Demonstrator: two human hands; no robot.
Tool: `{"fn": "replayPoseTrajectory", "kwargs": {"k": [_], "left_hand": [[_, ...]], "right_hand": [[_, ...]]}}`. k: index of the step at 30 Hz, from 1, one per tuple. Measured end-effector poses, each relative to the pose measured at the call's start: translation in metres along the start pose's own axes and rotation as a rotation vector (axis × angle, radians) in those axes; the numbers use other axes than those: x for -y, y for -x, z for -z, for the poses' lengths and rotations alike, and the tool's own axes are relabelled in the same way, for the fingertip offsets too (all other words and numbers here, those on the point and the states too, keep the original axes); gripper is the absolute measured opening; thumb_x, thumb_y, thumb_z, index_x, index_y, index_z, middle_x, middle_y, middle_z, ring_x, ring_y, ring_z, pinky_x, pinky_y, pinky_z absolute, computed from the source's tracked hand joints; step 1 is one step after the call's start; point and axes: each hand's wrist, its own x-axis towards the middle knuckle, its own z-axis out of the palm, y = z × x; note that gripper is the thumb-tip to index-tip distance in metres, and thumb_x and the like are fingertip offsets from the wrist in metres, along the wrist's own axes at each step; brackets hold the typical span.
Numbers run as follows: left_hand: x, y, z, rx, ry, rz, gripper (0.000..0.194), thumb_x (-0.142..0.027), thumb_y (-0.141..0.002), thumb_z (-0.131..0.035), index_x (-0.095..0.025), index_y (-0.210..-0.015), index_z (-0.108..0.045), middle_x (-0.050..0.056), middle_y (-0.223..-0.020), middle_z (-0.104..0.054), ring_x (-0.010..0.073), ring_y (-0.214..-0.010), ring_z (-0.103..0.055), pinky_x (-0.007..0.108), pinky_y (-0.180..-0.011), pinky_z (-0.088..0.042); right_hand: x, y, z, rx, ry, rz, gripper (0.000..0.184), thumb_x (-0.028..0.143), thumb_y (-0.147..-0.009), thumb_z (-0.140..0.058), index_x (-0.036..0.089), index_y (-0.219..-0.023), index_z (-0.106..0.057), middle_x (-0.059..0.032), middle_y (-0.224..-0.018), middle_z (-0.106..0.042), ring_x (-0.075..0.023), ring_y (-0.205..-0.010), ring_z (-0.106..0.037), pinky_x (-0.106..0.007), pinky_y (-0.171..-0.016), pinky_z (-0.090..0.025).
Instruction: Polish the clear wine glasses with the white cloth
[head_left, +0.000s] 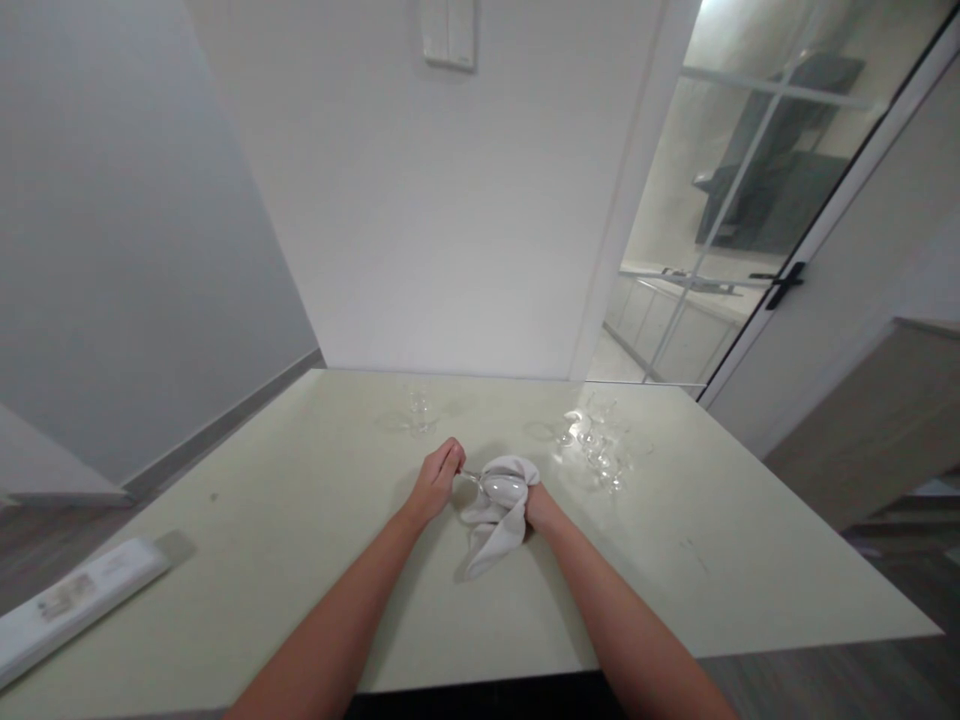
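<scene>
A clear wine glass (501, 486) lies sideways between my hands above the pale table (300, 560). My left hand (437, 479) is closed in a pinch on its thin stem. My right hand (534, 500) is mostly hidden under a white cloth (496, 525), which wraps the glass's bowl and hangs down toward the table. The fingers of that hand do not show, but the cloth is bunched round them.
Several clear glasses (596, 445) stand in a group at the back right of the table. One more glass (418, 408) stands at the back middle. A long white box (71, 600) lies at the left edge. A white wall rises behind.
</scene>
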Motion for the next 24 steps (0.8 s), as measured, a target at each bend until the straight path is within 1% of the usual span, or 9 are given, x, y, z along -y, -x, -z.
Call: {"fn": "replayPoseTrajectory", "kwargs": {"k": [5, 9, 13, 16, 18, 20, 24], "left_hand": [[0.001, 0.000, 0.001, 0.002, -0.006, 0.006, 0.039, -0.046, -0.095, -0.034, -0.019, -0.069, -0.045, -0.002, -0.062, -0.041, 0.0124, -0.058, -0.039, 0.026, -0.055, -0.032], [0.002, 0.000, 0.001, 0.004, -0.005, 0.010, 0.039, -0.046, -0.095, -0.034, -0.019, -0.070, -0.045, -0.002, -0.062, -0.041, 0.0124, -0.058, -0.039, 0.026, -0.055, -0.032], [0.001, 0.000, 0.001, 0.010, -0.011, 0.013, 0.039, -0.046, -0.096, -0.033, -0.019, -0.070, -0.044, -0.002, -0.063, -0.040, 0.0124, -0.058, -0.038, 0.026, -0.056, -0.032], [0.000, 0.000, 0.002, 0.016, -0.001, 0.019, 0.039, -0.047, -0.095, -0.034, -0.019, -0.071, -0.044, -0.002, -0.063, -0.040, 0.0120, -0.058, -0.038, 0.025, -0.055, -0.031], [0.000, 0.000, 0.003, 0.042, 0.027, 0.023, 0.037, -0.048, -0.093, -0.038, -0.018, -0.072, -0.044, -0.002, -0.064, -0.041, 0.0116, -0.058, -0.037, 0.024, -0.053, -0.031], [0.003, -0.001, 0.006, 0.094, 0.075, 0.035, 0.037, -0.051, -0.091, -0.041, -0.018, -0.074, -0.046, -0.002, -0.065, -0.042, 0.0110, -0.057, -0.036, 0.024, -0.051, -0.029], [0.016, -0.004, 0.011, 0.181, 0.199, 0.085, 0.046, -0.057, -0.090, -0.035, -0.016, -0.076, -0.051, -0.004, -0.055, -0.039, 0.0095, -0.048, -0.032, 0.022, -0.046, -0.024]], "right_hand": [[-0.002, -0.001, 0.001, 0.015, 0.037, 0.007, 0.023, 0.041, -0.066, -0.073, 0.020, -0.075, -0.071, -0.0052, -0.078, -0.073, -0.0242, -0.086, -0.066, -0.042, -0.090, -0.050], [-0.003, -0.002, 0.002, 0.018, 0.057, 0.030, 0.022, 0.040, -0.066, -0.073, 0.021, -0.077, -0.071, -0.0051, -0.082, -0.073, -0.0238, -0.087, -0.066, -0.041, -0.092, -0.050], [-0.011, -0.003, 0.005, 0.024, 0.039, 0.024, 0.022, 0.040, -0.068, -0.072, 0.020, -0.077, -0.071, -0.0055, -0.083, -0.073, -0.0244, -0.091, -0.066, -0.042, -0.093, -0.049], [-0.016, -0.004, 0.006, 0.022, 0.040, 0.017, 0.024, 0.040, -0.066, -0.073, 0.019, -0.079, -0.071, -0.0055, -0.084, -0.073, -0.0250, -0.093, -0.065, -0.042, -0.093, -0.049], [-0.016, -0.003, 0.006, 0.012, 0.032, 0.000, 0.025, 0.040, -0.066, -0.074, 0.020, -0.079, -0.071, -0.0055, -0.083, -0.073, -0.0248, -0.092, -0.065, -0.041, -0.091, -0.050], [-0.014, -0.003, 0.005, 0.016, 0.007, -0.018, 0.025, 0.041, -0.066, -0.073, 0.020, -0.080, -0.071, -0.0054, -0.082, -0.073, -0.0241, -0.089, -0.066, -0.040, -0.089, -0.051], [-0.008, -0.002, 0.003, 0.046, -0.012, -0.018, 0.026, 0.040, -0.068, -0.071, 0.019, -0.083, -0.071, -0.0053, -0.080, -0.072, -0.0232, -0.086, -0.066, -0.039, -0.088, -0.051]]}}
